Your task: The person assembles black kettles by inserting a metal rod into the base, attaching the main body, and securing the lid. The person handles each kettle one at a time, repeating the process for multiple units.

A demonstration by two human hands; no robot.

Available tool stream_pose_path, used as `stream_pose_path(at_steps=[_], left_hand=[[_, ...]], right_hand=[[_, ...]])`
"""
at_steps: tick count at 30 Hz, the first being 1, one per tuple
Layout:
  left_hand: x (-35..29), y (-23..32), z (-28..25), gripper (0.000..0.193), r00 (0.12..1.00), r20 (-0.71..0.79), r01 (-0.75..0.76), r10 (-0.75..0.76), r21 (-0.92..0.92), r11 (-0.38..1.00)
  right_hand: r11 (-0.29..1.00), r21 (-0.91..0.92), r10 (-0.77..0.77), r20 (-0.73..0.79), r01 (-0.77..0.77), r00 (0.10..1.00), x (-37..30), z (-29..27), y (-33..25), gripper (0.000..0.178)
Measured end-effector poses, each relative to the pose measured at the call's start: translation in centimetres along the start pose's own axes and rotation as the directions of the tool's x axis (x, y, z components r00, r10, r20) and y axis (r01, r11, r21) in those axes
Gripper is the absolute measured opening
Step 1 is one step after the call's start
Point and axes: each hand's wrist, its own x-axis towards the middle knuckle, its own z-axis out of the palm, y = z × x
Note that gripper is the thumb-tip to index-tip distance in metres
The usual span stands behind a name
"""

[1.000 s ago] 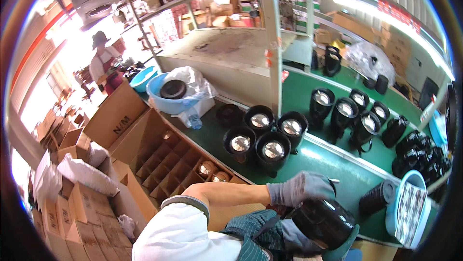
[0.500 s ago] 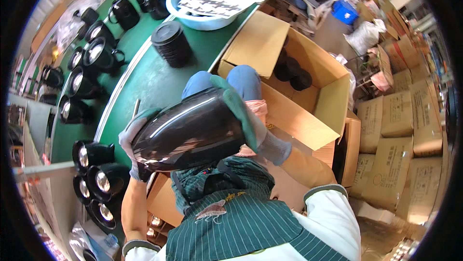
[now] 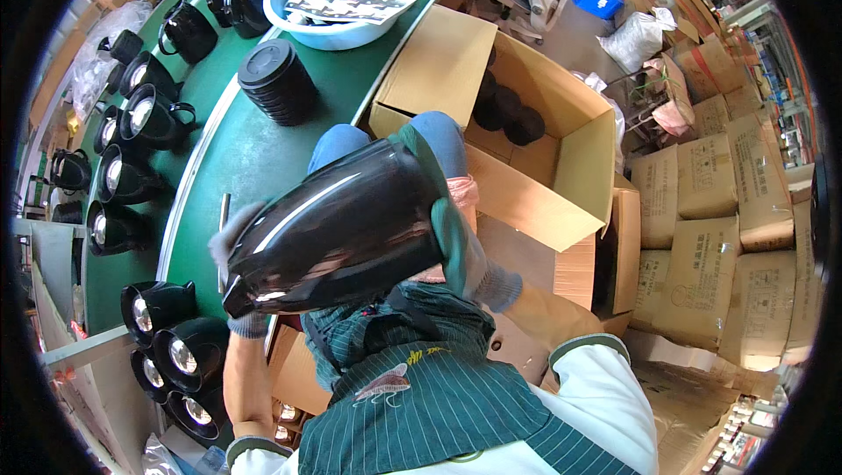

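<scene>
A glossy black jug (image 3: 342,225) lies tilted across my lap, its spouted end low to the left and its rounded end up to the right. My right hand (image 3: 445,221), in a grey glove with green-coated palm and fingers, is wrapped round the rounded end. At the spouted end is my left hand (image 3: 232,247), gloved too; its fingers are smeared by motion and partly hidden behind the jug. A thin grey rod (image 3: 224,210) shows beside the left hand; whether that hand touches it I cannot tell.
Black jugs (image 3: 145,115) with shiny insides line the green bench (image 3: 219,150) at left. Farther back stand stacked black lids (image 3: 279,80) and a light blue basin (image 3: 351,35) under patterned sheets. An open cardboard box (image 3: 535,199) holds dark round pieces; sealed cartons (image 3: 693,273) stand right.
The jug has shifted slightly left and turned, so its spout now shows. My left hand's fingers have become blurred. The surroundings have moved left in the picture.
</scene>
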Motion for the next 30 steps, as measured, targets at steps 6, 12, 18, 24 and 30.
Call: stream_pose_path(at_steps=[6, 12, 18, 24, 30], left_hand=[[0.2, 3.0, 4.3, 0.040, 0.980, -0.111, -0.164, 0.166, 0.025, 0.986], [-2.2, -2.3, 3.8, 0.084, 0.819, 0.507, -0.491, 0.267, 0.379, 0.785], [-3.7, -13.7, -3.2, 0.070, 0.913, -0.350, 0.402, -0.212, 0.864, 0.304], [-2.1, -14.4, -4.8, 0.057, 0.861, -0.262, 0.491, -0.436, 0.650, 0.579], [7.0, 1.9, 1.7, 0.062, 0.884, 0.455, 0.026, -0.112, 0.191, 0.981]], right_hand=[[0.674, -0.710, 0.100, -0.183, -0.202, 0.978, 2.7, -4.8, 1.2, 0.059], [0.911, -0.291, 0.349, 0.164, -0.293, 0.923, 8.7, -6.8, -4.3, 0.056], [0.447, -0.883, 0.190, 0.247, 0.140, 0.950, 4.2, -3.5, 2.8, 0.093], [0.935, -0.354, 0.003, 0.022, 0.005, 1.000, 2.8, -3.2, 7.2, 0.091], [0.956, 0.208, 0.230, -0.108, -0.204, 0.967, 3.9, -1.5, 5.6, 0.098]])
